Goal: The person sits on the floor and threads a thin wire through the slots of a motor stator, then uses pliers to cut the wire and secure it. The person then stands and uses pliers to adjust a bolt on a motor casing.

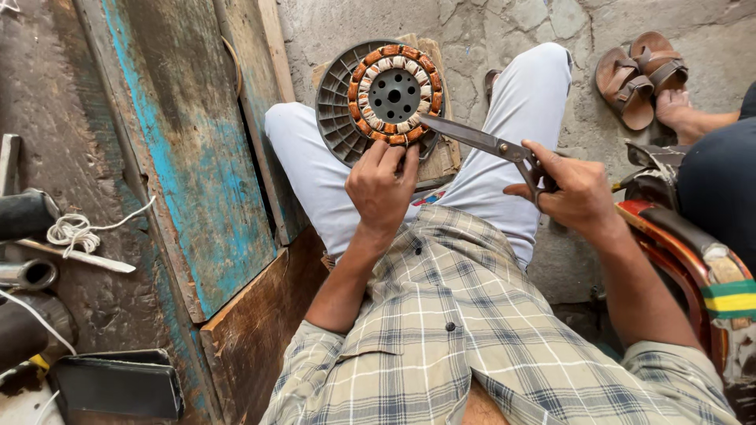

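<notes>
- L hand (pixel 381 182) grips motor stator (pixel 391 96) at its 6 o'clock rim; stator w/ copper coil ring sits on wood block (pixel 441 157) betw. knees.
- R hand (pixel 577 191) closed round scissors (pixel 488 144) handles; blades shut, tip touching coils at 4 o'clock.
- Brown sandals (pixel 639 72) at 2 o'clock; green-yellow striped band (pixel 730 299) at 4.

Brown sandals (pixel 639 72) on stone floor; white string (pixel 72 232); blue-painted wooden board (pixel 189 157)

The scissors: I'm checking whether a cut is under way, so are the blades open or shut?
Shut, it seems: the scissors in the right hand show one closed blade line, tip at the copper-wound stator.
</notes>
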The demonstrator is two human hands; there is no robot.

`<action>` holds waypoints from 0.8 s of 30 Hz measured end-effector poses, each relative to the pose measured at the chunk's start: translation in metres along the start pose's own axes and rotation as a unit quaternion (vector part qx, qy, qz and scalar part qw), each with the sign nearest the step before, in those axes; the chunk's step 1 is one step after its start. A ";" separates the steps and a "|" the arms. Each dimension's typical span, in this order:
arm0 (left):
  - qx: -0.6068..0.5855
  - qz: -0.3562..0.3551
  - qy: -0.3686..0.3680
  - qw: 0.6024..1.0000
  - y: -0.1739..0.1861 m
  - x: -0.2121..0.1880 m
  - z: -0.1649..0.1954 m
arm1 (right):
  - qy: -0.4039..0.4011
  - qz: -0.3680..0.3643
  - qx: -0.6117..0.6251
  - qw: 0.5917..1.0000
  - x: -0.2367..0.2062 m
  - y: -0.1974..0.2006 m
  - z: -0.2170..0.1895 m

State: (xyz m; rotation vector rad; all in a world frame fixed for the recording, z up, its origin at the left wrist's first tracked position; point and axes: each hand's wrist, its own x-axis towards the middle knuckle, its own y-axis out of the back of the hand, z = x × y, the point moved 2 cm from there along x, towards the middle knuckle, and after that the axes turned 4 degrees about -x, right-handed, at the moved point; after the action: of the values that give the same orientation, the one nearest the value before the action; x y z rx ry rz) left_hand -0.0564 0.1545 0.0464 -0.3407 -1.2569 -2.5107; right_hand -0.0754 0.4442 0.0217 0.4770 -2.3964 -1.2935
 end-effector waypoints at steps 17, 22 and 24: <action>-0.173 -0.096 -0.087 0.976 0.044 0.057 -0.026 | 0.157 -0.024 -0.205 0.966 0.046 0.029 -0.008; -0.111 -0.072 -0.236 0.963 0.028 0.080 -0.039 | 0.146 -0.088 -0.195 0.966 0.058 0.022 -0.015; -0.134 -0.080 -0.230 0.961 0.018 0.090 -0.050 | 0.139 -0.103 -0.187 0.967 0.063 0.022 -0.016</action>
State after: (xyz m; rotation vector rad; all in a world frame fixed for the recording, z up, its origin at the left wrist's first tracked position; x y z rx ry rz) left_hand -0.1358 0.0891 0.0614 -0.9716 -1.1243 -2.8524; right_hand -0.1255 0.4148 0.0587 0.7504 -1.8572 -1.6042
